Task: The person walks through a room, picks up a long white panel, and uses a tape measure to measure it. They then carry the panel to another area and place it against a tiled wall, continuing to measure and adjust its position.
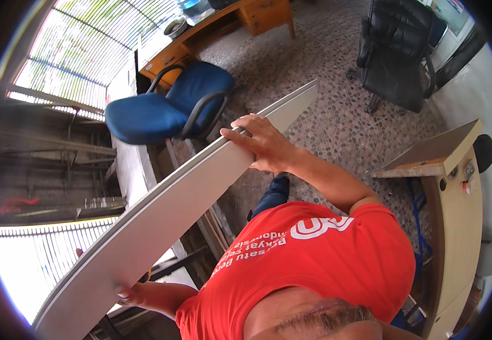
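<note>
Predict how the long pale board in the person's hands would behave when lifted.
The board would probably feel stiff, since it spans the left hand and right hand without obvious sagging. It may tip or swing, as its ends reach past both hands. Its smooth-looking face might be slightly slippery.

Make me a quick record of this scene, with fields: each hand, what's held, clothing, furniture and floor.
Left hand: gripping the board's nearer part, thumb on its pale face
Right hand: gripping the board farther along, fingers over its upper edge
Held: one long, pale board, slanting diagonally across the view
Clothing: red shirt with white print
Furniture: blue chair beyond the board; black chair at upper right; orange-brown desk at the top
Floor: pebbled surface
</note>
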`<state>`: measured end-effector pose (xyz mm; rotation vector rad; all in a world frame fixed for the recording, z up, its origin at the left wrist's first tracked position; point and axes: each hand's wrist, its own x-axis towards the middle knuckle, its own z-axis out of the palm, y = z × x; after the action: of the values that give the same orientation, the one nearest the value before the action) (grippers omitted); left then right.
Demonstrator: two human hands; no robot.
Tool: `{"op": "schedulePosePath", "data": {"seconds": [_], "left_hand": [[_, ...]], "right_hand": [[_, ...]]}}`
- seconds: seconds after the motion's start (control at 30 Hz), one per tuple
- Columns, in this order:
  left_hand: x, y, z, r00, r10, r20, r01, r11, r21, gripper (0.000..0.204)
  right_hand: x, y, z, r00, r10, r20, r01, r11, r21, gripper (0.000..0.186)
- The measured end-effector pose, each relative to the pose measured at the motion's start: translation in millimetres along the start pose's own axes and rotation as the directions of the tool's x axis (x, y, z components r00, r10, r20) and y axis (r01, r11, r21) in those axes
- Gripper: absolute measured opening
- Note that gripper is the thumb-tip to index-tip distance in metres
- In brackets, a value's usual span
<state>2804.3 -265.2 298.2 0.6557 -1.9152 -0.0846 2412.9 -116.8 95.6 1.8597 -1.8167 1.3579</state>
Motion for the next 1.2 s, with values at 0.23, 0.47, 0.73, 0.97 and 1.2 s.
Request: {"op": "schedulePosePath", "data": {"seconds": [0.23, 0.47, 0.73, 0.97, 1.2], "left_hand": [[91, -38, 169, 0.996, 0.061, -0.060, -0.075, 0.959, -0.274, 0.120], [185, -30, 345, 0.999, 0.013, -0.037, -0.026, 0.923, -0.383, 0.121], [270, -1, 522, 0.956, 0.286, 0.065, -0.237, 0.884, -0.404, 0.124], [324, 111, 690, 0.990, 0.142, -0.001, -0.136, 0.948, -0.287, 0.132], [373, 190, 870, 0.984, 0.018, -0.175, -0.098, 0.881, -0.463, 0.124]], "right_hand": [[81, 134, -22, 0.998, 0.055, -0.024, -0.058, 0.992, -0.113, 0.118], [141, 278, -74, 0.989, 0.136, -0.063, -0.146, 0.963, -0.226, 0.116], [175, 462, -165, 0.983, 0.151, -0.106, -0.175, 0.947, -0.270, 0.115], [220, 625, -259, 0.981, 0.127, -0.146, -0.164, 0.946, -0.278, 0.112], [270, 801, -332, 0.984, 0.118, -0.132, -0.151, 0.951, -0.271, 0.110]]}}
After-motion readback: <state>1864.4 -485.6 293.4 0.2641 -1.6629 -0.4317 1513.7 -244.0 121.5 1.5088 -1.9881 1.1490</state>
